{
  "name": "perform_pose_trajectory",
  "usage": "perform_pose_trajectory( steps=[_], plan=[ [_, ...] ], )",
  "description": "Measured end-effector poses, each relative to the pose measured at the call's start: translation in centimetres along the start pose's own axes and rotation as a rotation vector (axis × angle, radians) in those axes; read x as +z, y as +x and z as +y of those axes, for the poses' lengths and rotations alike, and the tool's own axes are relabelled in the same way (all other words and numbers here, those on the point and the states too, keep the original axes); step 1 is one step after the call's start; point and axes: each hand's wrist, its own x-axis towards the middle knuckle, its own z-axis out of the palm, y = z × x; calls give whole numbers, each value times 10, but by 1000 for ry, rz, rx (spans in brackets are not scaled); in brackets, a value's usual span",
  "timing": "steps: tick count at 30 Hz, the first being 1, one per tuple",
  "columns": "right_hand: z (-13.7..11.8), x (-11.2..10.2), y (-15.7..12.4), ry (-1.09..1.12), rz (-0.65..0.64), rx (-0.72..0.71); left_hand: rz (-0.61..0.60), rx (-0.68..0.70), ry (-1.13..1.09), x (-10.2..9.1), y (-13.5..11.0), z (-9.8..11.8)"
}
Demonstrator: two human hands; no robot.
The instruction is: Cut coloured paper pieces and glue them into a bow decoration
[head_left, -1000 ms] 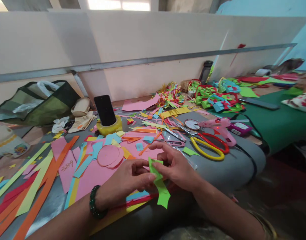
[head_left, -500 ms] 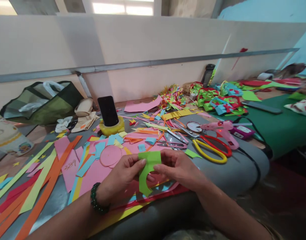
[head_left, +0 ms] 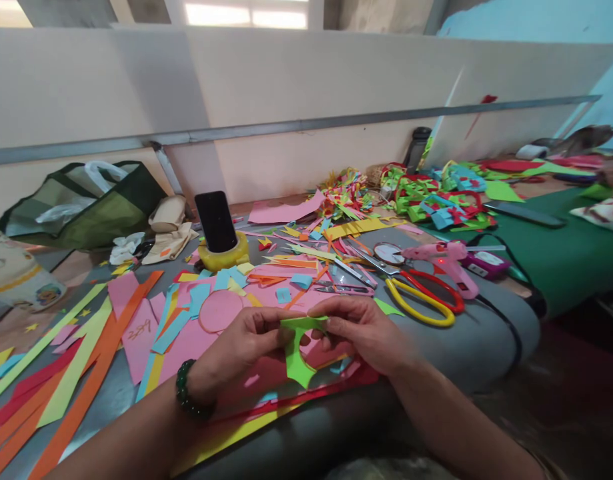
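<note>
Between my two hands is a bright green piece of felt or paper (head_left: 297,357) with a curved notch cut in its right side and a pointed lower end. My left hand (head_left: 253,340) pinches its upper left corner, thumb and fingers closed. At the upper right corner, my right hand (head_left: 369,333) pinches it too, the fingertips of both hands almost meeting along the top edge. The piece hangs above pink sheets (head_left: 186,360) and a red strip (head_left: 331,387) near the table's front edge.
Beyond my right hand lie scissors with red and yellow handles (head_left: 421,313) and a pink glue gun (head_left: 456,267). A phone (head_left: 216,223) stands in a yellow tape roll (head_left: 225,257). Coloured strips (head_left: 96,360) spread at left; a green bag (head_left: 81,207) stands behind them.
Both hands have drawn closer together at the green piece's top edge. Its upper part now tilts away, so it looks shorter, and its lower end has swung slightly right.
</note>
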Motion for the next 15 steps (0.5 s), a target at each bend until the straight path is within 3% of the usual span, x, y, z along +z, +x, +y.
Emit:
perform_pose_trajectory(
  steps=[5, 9, 12, 15],
  plan=[
    [0, 1, -1, -92, 34, -89, 5, -33, 33, -1, 0, -1],
    [-2, 3, -5, -458, 114, -268, 63, -84, -24, 0, 0, 3],
    [-4, 2, -7, -674, 87, -443, 77, -105, -111, 2, 0, 4],
    [-4, 0, -7, -733, 32, -516, 104, -84, -21, 4, -1, 3]
  ],
)
